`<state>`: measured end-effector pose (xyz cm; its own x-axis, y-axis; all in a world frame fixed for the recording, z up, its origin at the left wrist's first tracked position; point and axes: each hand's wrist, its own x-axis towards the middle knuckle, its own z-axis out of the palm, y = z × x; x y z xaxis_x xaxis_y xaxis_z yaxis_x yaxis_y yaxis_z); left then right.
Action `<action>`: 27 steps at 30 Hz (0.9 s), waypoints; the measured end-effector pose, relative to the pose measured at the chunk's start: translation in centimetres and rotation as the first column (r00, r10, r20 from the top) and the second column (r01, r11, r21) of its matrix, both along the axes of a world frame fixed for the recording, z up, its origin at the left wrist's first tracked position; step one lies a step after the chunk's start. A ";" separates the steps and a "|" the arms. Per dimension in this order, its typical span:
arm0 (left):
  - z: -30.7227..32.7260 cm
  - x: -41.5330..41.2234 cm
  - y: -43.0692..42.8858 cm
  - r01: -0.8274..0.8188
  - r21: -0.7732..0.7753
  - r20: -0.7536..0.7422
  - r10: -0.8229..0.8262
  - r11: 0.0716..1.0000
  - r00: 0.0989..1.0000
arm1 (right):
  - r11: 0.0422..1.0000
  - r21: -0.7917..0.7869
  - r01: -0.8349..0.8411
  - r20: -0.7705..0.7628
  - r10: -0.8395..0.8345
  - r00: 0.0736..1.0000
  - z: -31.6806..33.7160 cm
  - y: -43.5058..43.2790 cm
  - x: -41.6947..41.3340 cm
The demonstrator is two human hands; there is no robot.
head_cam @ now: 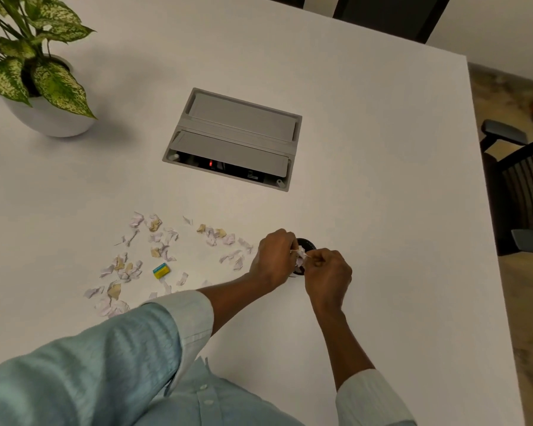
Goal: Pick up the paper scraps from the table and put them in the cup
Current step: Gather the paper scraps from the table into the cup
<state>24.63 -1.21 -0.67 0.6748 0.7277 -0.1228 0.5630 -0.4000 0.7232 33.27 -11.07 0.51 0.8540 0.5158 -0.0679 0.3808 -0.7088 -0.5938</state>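
Scraps [301, 256] pinched between both hands' closed fingers [316, 262], seemingly over the cup [305, 243].

Your left hand [274, 256] and right hand [328, 272] pinch crumpled paper scraps [300, 255] over the black cup [306, 243]; more scraps [154, 250] litter the white table [366, 149].

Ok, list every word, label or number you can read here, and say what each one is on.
No text can be read.
Small yellow and blue box among the paper scraps: print on its top, too small and blurred to read.
Grey socket box set in the table: a red light and pale marks inside the opening, not legible.
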 end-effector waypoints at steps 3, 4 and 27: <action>-0.1 0.6 -0.1 0.054 0.001 -0.020 -0.054 0.999 0.998 | 1.000 -0.025 -0.012 -0.041 0.011 0.999 -0.3 0.1 0.1; -0.1 0.6 -0.1 0.071 0.001 -0.009 -0.071 0.998 0.997 | 1.000 -0.028 -0.012 -0.049 0.011 0.999 -0.2 0.2 0.1; -5.2 -13.1 5.7 -0.122 0.111 -0.463 0.160 0.986 0.872 | 0.795 -0.221 -0.564 -0.148 0.544 0.826 -4.7 2.2 -10.3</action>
<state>11.56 4.50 -5.85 0.4411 0.8308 -0.3394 0.8828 -0.3336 0.3307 22.99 -8.88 -4.17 0.4142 0.8571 -0.3063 0.7157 -0.5146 -0.4722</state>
